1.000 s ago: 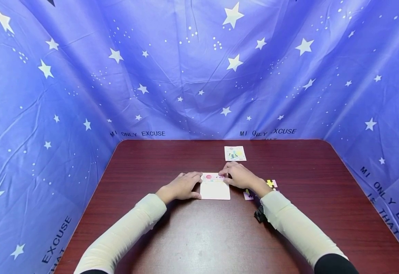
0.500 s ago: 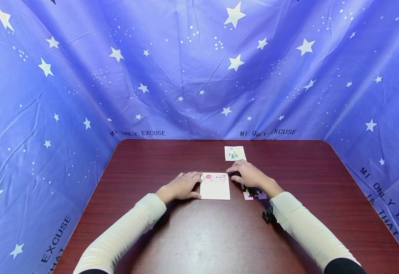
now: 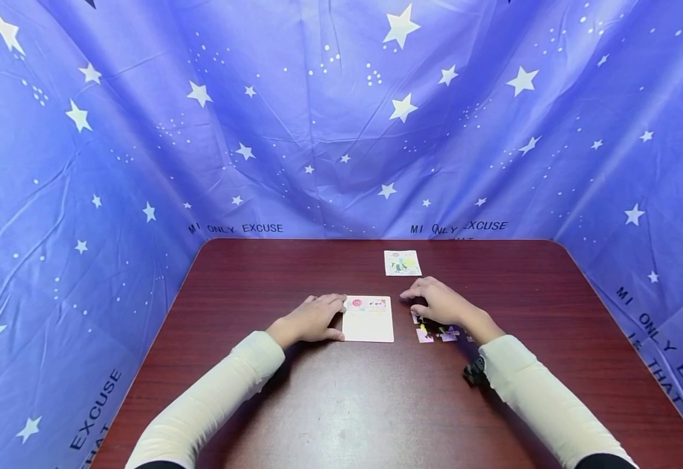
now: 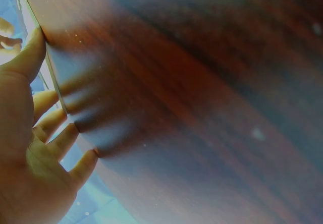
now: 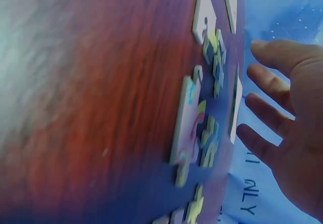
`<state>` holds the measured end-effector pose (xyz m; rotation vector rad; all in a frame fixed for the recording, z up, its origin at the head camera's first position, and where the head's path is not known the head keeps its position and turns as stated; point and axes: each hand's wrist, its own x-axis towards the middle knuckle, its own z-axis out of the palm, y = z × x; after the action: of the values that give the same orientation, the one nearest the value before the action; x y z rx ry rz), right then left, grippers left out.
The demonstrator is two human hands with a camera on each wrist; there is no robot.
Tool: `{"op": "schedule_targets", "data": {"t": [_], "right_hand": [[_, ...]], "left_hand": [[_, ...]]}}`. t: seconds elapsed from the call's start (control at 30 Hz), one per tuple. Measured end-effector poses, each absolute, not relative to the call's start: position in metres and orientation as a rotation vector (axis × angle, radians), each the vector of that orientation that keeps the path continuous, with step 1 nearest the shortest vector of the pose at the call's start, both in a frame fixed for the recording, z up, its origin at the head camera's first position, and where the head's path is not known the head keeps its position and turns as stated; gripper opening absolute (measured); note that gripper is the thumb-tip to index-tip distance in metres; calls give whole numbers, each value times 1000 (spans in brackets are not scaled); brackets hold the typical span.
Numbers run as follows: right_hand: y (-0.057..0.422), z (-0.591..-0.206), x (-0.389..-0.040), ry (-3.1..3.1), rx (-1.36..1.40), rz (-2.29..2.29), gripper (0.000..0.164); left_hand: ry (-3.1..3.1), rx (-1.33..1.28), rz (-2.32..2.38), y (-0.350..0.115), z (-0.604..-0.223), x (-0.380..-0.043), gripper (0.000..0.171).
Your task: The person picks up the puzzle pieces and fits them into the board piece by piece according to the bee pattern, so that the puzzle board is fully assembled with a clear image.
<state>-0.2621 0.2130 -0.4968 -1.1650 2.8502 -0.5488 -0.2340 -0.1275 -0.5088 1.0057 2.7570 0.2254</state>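
A white square board (image 3: 368, 329) lies on the table, with fitted jigsaw pieces (image 3: 358, 303) in pink and pale colours along its far edge. My left hand (image 3: 315, 318) rests at the board's left side, thumb near the lower corner and fingertips by the upper one. In the left wrist view those fingers (image 4: 83, 168) are spread, tips at the tabletop. To the right of the board, my right hand (image 3: 440, 303) hovers over loose jigsaw pieces (image 3: 425, 335) and hides some of them. Its fingers (image 5: 265, 112) are extended and apart, holding nothing, in the right wrist view.
A square picture card (image 3: 403, 263) with a coloured drawing lies farther back on the dark red wooden table (image 3: 330, 397). Blue star-printed curtains (image 3: 318, 130) enclose the table at the back and both sides. A black wrist device (image 3: 475, 371) hangs under the right sleeve.
My right hand has left the fitted pieces at the board's upper right corner and moved right, over the loose jigsaw pieces. The left hand stays at the board's left edge.
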Motion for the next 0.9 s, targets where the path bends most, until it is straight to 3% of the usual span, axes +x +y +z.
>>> {"op": "schedule_targets", "data": {"t": [0.9], "right_hand": [[240, -506, -249, 2838, -1195, -395, 35]], "left_hand": [[2754, 999, 230, -126, -506, -232, 65]]}}
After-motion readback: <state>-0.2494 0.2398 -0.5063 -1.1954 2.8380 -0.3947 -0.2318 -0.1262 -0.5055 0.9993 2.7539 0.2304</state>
